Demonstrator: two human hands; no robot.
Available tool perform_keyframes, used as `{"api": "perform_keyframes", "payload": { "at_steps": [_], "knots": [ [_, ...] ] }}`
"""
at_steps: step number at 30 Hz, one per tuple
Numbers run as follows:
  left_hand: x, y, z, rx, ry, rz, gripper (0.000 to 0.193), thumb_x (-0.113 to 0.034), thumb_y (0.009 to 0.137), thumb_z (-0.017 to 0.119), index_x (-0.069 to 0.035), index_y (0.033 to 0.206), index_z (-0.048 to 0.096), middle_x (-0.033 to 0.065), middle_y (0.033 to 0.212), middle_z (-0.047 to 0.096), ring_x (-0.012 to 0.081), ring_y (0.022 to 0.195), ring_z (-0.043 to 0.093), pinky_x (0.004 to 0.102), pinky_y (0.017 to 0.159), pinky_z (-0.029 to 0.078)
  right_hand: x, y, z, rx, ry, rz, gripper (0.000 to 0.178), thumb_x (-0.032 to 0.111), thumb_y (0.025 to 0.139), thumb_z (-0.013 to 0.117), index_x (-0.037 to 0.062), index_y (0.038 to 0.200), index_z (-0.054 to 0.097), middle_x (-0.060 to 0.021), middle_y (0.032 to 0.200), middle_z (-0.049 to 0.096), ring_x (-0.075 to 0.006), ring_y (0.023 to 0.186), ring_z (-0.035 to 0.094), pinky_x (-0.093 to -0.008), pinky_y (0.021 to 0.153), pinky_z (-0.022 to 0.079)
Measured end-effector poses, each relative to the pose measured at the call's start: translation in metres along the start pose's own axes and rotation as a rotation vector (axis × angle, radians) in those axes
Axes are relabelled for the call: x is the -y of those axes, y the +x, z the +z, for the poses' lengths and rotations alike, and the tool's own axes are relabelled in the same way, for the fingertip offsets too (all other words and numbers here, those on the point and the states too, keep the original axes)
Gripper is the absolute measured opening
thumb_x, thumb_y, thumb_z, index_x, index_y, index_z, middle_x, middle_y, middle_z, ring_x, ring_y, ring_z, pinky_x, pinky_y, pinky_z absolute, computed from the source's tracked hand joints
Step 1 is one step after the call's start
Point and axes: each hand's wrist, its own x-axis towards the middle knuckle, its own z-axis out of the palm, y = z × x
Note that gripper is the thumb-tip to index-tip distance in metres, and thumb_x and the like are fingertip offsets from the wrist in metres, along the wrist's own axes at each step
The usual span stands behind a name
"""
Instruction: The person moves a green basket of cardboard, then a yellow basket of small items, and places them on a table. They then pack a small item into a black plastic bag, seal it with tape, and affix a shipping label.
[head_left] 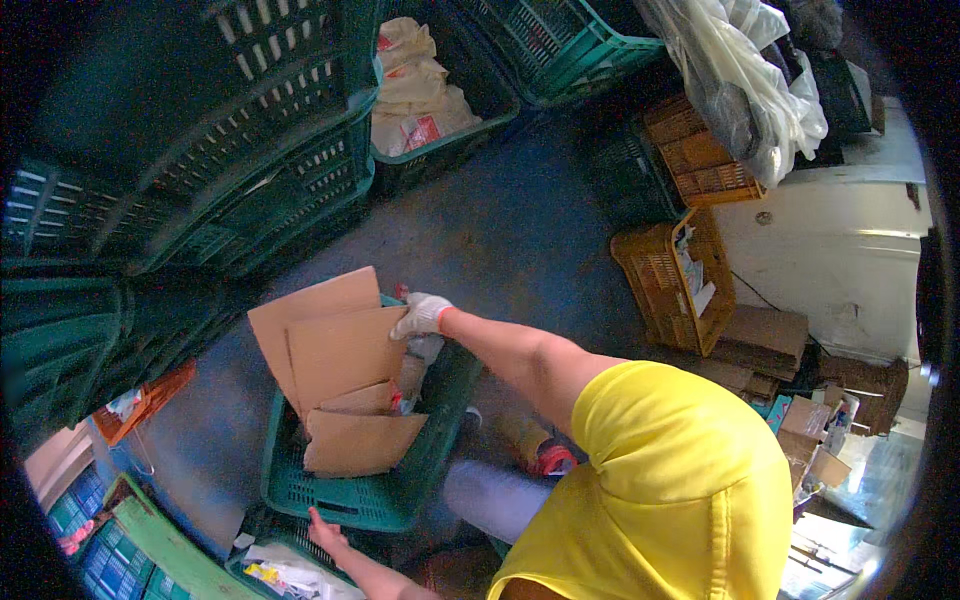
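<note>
A person in a yellow short-sleeved shirt (690, 480) reaches left over a dark-green slatted plastic crate (380, 510) on the blue floor (480, 240). Flat tan cardboard pieces (345, 355) stand tilted in it, rising past its far-left rim. The right hand (425, 314), in a white knit glove, has its fingers closed over the far-right edge of one piece. The left hand (328, 537), ungloved, is at the crate's near rim, fingers partly bent; whether they grip it cannot be told. An orange plastic crate (640, 275) sits far right.

Blue floor (480, 225) beneath plastic crates (452, 141)
</note>
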Motion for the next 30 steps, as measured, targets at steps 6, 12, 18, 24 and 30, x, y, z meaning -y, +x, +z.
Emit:
{"api": "perform_keyframes", "payload": {
  "at_steps": [6, 12, 18, 24, 30],
  "knots": [
    [-0.022, -0.088, -0.005, -0.058, -0.062, 0.156, 0.035, -0.044, 0.091, 0.055, -0.012, 0.083, 0.043, -0.0013, 0.055, 0.037, 0.0105, 0.042, 0.034, 0.0248, 0.035, 0.029, -0.008, -0.075, -0.062, -0.156, 0.043, -0.039, 0.068, 0.041, 0.056, 0.081, 0.0036, 0.109, 0.061, -0.0159, 0.105, 0.065, -0.03, 0.097, 0.062, -0.0368, 0.082, 0.049],
    [-0.096, -0.189, -0.023, 0.233, -0.011, 0.306, 0.036, -0.042, 0.091, 0.056, -0.01, 0.079, 0.045, -0.0022, 0.057, 0.04, 0.0092, 0.045, 0.036, 0.0234, 0.039, 0.029, -0.023, -0.237, -0.131, -0.316, 0.178, -0.022, 0.063, 0.042, 0.055, 0.078, 0.0037, 0.103, 0.064, -0.0163, 0.099, 0.066, -0.0284, 0.094, 0.063, -0.0378, 0.077, 0.05],
    [-0.195, -0.316, 0.002, 0.394, 0.269, 0.514, 0.035, -0.038, 0.089, 0.06, -0.006, 0.081, 0.05, -0.0007, 0.06, 0.043, 0.0094, 0.05, 0.038, 0.0252, 0.043, 0.032, -0.115, -0.399, -0.159, -0.572, 0.502, 0.047, 0.048, 0.038, 0.062, 0.076, 0.0025, 0.093, 0.065, -0.0086, 0.076, 0.065, -0.0168, 0.06, 0.062, -0.032, 0.051, 0.05],
    [-0.236, -0.456, 0.141, 0.627, 0.502, 0.829, 0.03, -0.031, 0.084, 0.067, -0.005, 0.083, 0.053, -0.0004, 0.063, 0.046, 0.0092, 0.05, 0.04, 0.024, 0.042, 0.033, -0.247, -0.486, -0.185, -0.78, 0.753, 0.223, 0.04, 0.033, 0.067, 0.072, 0.0014, 0.091, 0.068, -0.0103, 0.081, 0.068, -0.0207, 0.078, 0.065, -0.0323, 0.072, 0.049],
    [-0.2, -0.588, 0.307, 0.864, 0.815, 1.017, 0.025, -0.02, 0.082, 0.069, -0.001, 0.087, 0.053, 0.0021, 0.075, 0.053, 0.0115, 0.063, 0.047, 0.0266, 0.057, 0.041, -0.382, -0.573, -0.171, -0.976, 1.101, 0.379, 0.046, 0.029, 0.066, 0.075, 0.002, 0.103, 0.066, -0.0107, 0.098, 0.068, -0.0211, 0.091, 0.063, -0.0313, 0.084, 0.046]
  ]
}}
